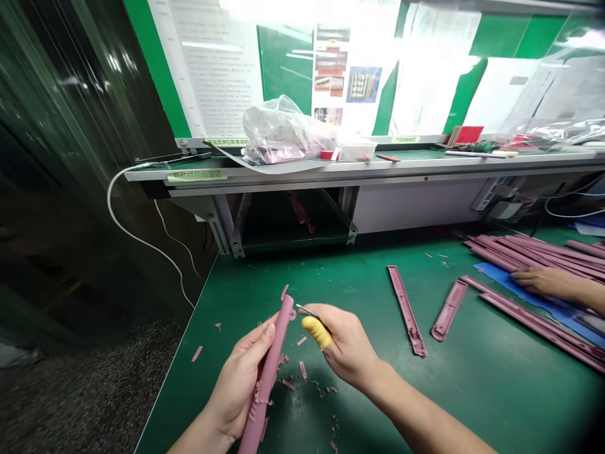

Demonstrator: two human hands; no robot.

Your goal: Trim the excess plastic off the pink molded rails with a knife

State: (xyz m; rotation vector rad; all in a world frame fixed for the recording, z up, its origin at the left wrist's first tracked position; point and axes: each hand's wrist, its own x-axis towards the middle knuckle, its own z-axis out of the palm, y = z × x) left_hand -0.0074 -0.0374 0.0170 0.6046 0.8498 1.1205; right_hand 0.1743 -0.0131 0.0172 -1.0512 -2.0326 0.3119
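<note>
My left hand [246, 372] is wrapped round a long pink plastic part [271, 369], tilted with its rounded end up and away from me. A small ring-shaped tab [293, 314] sticks out near that end. In my right hand [348, 343] is a thin metal blade [307, 310], its tip close to the tab; whether they touch I cannot tell. Something yellow [316, 331], apparently a cover, is on the right thumb. Curled pink shavings [261, 397] cling to the part's side. More scraps [302, 371] lie on the green tabletop [359, 403] below.
Two pink plastic pieces [407, 309] [449, 310] lie to the right. Further right, another person's hand [543, 282] rests by a pile of long pink parts [534, 252] on a blue sheet [501, 277]. A shelf [283, 183] with a plastic bag [283, 129] spans the back.
</note>
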